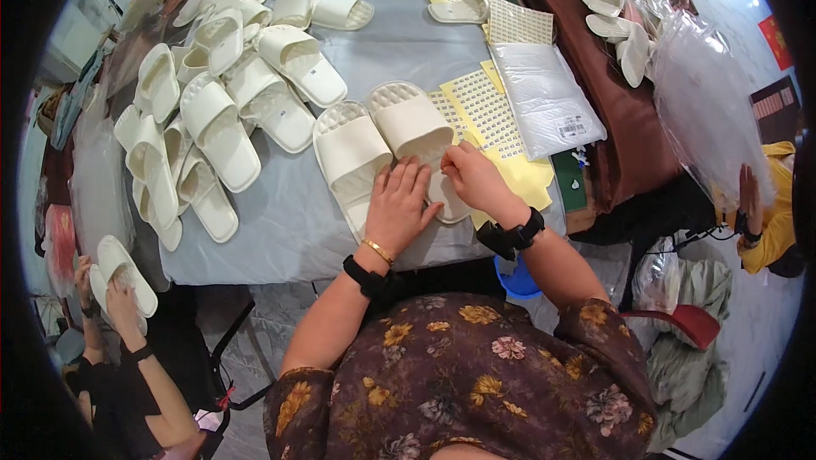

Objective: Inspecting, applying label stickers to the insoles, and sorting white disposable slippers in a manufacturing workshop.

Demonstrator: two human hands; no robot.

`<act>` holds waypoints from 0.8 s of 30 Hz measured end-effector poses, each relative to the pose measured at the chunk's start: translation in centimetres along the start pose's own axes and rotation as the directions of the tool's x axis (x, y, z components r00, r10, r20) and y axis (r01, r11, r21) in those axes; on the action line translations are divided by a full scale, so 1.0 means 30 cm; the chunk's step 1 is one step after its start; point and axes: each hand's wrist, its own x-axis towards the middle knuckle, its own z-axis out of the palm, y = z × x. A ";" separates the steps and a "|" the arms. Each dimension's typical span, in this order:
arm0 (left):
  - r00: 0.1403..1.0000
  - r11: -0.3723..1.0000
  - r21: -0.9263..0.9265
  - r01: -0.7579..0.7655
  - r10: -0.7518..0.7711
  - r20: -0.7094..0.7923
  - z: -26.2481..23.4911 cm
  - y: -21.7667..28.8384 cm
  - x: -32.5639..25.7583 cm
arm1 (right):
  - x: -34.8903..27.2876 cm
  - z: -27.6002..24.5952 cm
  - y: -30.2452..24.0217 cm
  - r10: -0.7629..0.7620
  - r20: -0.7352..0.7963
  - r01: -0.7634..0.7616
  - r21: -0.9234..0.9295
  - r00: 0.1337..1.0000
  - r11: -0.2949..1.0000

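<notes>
While both hands sit on the same pair of cream slippers, they're doing different things. The left hand (399, 205) lies flat and spread, fingers wide, pressing on the heel end of the left slipper (350, 154), so no real grip there, just an open palm on top. The right hand (474, 179) is curled narrow with fingertips pinched together at the near end of the right slipper (414, 122); whether there's something tiny between those fingertips I honestly can't tell (too small). Both slippers lie side by side, touching, toes pointing far, near the middle of the grey bench (280, 222).

Just right of the right hand are yellow sticker sheets (489, 111), partly tucked under a stack of clear plastic bags (544, 94). A big heap of matching slippers (212, 111) fills the far left of the bench.

Hidden bits: the heel of the right slipper is mostly covered by the two hands. At lower left another person's hands hold one more slipper (123, 269), body cut off by the rim.
</notes>
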 end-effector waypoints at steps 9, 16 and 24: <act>1.000 1.000 0.026 0.005 -0.005 0.002 0.004 0.000 -0.002 | 0.047 0.028 0.011 -0.066 0.079 0.078 -0.159 0.995 0.984; 1.000 1.000 0.030 0.004 -0.005 0.018 0.006 -0.004 0.005 | 0.065 0.053 0.054 0.054 0.000 -0.054 -0.143 0.999 0.988; 1.000 0.999 0.035 -0.002 0.002 0.003 0.015 -0.002 -0.003 | 0.055 0.057 0.051 0.137 -0.021 -0.139 -0.104 0.990 0.985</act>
